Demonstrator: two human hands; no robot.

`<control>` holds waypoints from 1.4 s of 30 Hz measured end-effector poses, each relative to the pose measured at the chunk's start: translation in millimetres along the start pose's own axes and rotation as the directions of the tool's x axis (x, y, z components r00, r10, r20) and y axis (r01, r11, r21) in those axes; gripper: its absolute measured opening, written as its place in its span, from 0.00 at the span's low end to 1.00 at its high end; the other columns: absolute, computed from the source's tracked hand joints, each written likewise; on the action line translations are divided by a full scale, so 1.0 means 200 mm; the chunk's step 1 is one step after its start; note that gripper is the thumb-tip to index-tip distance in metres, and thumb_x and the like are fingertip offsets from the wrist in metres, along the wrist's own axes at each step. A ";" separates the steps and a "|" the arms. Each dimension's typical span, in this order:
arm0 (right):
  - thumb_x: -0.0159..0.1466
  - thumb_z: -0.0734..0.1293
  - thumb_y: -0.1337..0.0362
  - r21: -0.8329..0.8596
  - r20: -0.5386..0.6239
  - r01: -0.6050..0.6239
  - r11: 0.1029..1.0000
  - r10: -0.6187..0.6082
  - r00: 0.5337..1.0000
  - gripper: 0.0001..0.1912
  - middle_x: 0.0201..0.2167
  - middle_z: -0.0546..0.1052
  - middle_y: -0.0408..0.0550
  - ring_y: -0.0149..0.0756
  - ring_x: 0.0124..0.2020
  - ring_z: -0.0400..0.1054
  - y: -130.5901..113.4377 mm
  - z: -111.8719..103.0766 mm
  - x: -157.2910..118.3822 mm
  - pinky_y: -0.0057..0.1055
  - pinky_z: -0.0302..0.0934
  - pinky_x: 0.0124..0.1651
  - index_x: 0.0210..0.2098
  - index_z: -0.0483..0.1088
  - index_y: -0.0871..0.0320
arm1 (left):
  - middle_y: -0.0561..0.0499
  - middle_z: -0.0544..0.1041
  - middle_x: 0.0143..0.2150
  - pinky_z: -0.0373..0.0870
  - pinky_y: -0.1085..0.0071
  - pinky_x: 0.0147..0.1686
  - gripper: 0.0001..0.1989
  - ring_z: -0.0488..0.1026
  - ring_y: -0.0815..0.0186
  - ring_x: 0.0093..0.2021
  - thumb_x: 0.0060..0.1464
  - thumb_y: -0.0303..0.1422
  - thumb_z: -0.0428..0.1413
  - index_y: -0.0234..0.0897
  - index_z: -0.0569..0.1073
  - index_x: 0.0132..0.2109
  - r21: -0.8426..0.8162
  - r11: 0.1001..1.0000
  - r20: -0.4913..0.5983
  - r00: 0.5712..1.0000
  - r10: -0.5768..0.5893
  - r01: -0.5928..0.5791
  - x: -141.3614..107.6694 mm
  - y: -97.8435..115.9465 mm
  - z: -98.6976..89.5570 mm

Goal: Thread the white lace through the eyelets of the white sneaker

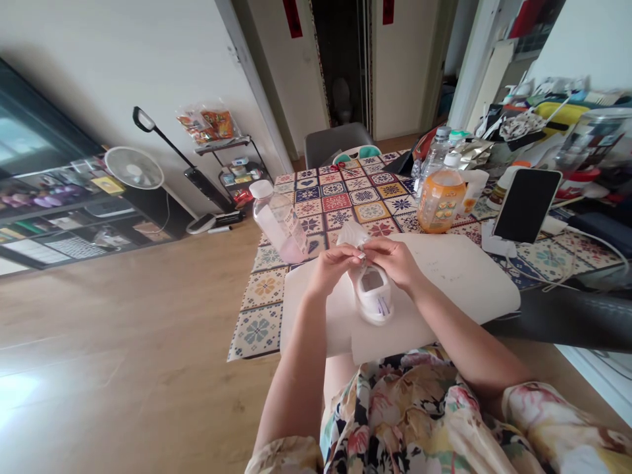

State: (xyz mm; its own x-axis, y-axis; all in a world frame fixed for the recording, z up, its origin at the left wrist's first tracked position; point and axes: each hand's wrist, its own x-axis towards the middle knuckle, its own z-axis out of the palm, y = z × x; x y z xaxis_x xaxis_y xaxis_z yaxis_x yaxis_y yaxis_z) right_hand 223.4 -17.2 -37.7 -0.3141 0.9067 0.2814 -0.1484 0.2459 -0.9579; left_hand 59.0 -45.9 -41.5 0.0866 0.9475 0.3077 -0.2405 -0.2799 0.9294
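A white shoe (374, 311) with small purple marks on its heel lies on white paper sheets, its toe pointing away from me. Over the laced front, my left hand (330, 268) pinches a white shoelace (363, 258) between its fingertips. From the other side my right hand (395, 262) is closed on the lace as well, and the two sets of fingertips nearly meet. Both hands cover much of the shoe's middle, so the lace's exact shape is hard to see.
Left of the paper (444, 263) stands a clear bottle (279, 224) with a white cap. An orange drink bottle (441, 201), a propped phone (527, 205) and a trailing cable (575, 263) are to the right. Clutter fills the table's far right. A grey chair (336, 139) stands behind.
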 end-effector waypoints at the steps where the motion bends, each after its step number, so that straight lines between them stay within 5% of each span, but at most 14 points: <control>1: 0.50 0.76 0.53 0.001 0.002 -0.009 1.000 0.009 1.000 0.14 0.28 0.78 0.45 0.36 0.32 0.72 0.00 0.00 0.00 0.33 0.67 0.38 0.29 0.76 0.56 | 0.50 0.77 0.29 0.72 0.70 0.37 0.12 0.74 0.69 0.30 0.39 0.39 0.71 0.35 0.81 0.28 0.001 1.000 -0.008 1.000 0.004 -0.004 0.00 -0.01 0.00; 7: 0.50 0.76 0.52 0.017 0.074 -0.045 0.999 0.044 0.996 0.16 0.24 0.78 0.44 0.36 0.28 0.73 -0.01 0.00 -0.03 0.33 0.68 0.35 0.30 0.74 0.56 | 0.51 0.77 0.28 0.71 0.73 0.34 0.12 0.73 0.70 0.30 0.35 0.38 0.72 0.38 0.82 0.27 0.008 0.999 -0.136 0.990 0.042 -0.042 0.03 -0.04 0.00; 14: 0.52 0.75 0.51 -0.019 0.006 0.005 1.000 -0.004 1.000 0.16 0.24 0.79 0.45 0.39 0.28 0.75 0.00 0.01 -0.04 0.36 0.69 0.35 0.30 0.73 0.55 | 0.49 0.76 0.29 0.73 0.70 0.34 0.13 0.74 0.68 0.30 0.34 0.35 0.72 0.35 0.82 0.29 0.038 0.999 -0.049 0.999 0.024 -0.022 0.01 -0.01 0.02; 21: 0.55 0.73 0.51 -0.023 0.009 0.044 0.999 -0.044 0.999 0.13 0.25 0.79 0.46 0.40 0.29 0.75 0.01 0.01 -0.05 0.37 0.69 0.37 0.29 0.74 0.54 | 0.50 0.79 0.31 0.70 0.74 0.34 0.19 0.74 0.70 0.30 0.39 0.41 0.70 0.35 0.79 0.37 -0.014 0.999 -0.098 0.994 -0.053 0.052 0.01 -0.02 0.01; 26: 0.57 0.72 0.52 -0.024 -0.006 0.065 0.998 -0.066 0.998 0.13 0.25 0.78 0.44 0.38 0.28 0.75 -0.01 0.01 -0.05 0.34 0.69 0.33 0.29 0.72 0.54 | 0.53 0.76 0.24 0.68 0.74 0.28 0.17 0.71 0.71 0.24 0.37 0.40 0.71 0.33 0.76 0.28 0.037 0.996 -0.092 0.993 -0.079 0.083 0.01 -0.01 0.02; 34: 0.57 0.72 0.56 0.009 -0.080 0.061 0.998 -0.060 0.995 0.12 0.25 0.75 0.41 0.33 0.24 0.72 0.00 0.02 -0.04 0.31 0.69 0.30 0.33 0.68 0.54 | 0.54 0.75 0.23 0.65 0.78 0.24 0.17 0.72 0.72 0.24 0.40 0.38 0.69 0.34 0.71 0.29 0.096 0.990 -0.051 0.993 -0.103 0.107 0.00 -0.01 0.02; 39: 0.58 0.69 0.64 -0.193 0.070 0.137 0.972 -0.125 0.990 0.13 0.36 0.78 0.47 0.37 0.37 0.75 -0.02 -0.01 -0.07 0.34 0.70 0.42 0.43 0.71 0.54 | 0.56 0.71 0.22 0.60 0.79 0.20 0.16 0.64 0.76 0.20 0.41 0.37 0.68 0.34 0.69 0.28 0.114 0.990 -0.071 0.995 -0.071 0.078 0.00 0.00 0.03; 42: 0.58 0.68 0.68 -0.400 0.093 0.281 0.873 -0.266 0.959 0.13 0.41 0.77 0.50 0.39 0.42 0.73 -0.03 -0.03 -0.08 0.37 0.69 0.47 0.44 0.72 0.55 | 0.56 0.71 0.22 0.60 0.79 0.20 0.17 0.64 0.76 0.20 0.40 0.37 0.68 0.34 0.69 0.28 0.105 0.992 -0.069 0.996 -0.065 0.072 0.00 0.01 0.03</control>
State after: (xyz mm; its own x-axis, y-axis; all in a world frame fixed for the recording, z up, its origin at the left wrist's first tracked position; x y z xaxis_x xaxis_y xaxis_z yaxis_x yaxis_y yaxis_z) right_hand 234.3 -30.8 -37.4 -0.3488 0.7726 0.5304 0.1570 0.6061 -0.7797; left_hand 64.7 -47.3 -38.7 0.0357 0.9721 0.2316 -0.1312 -0.2252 0.9654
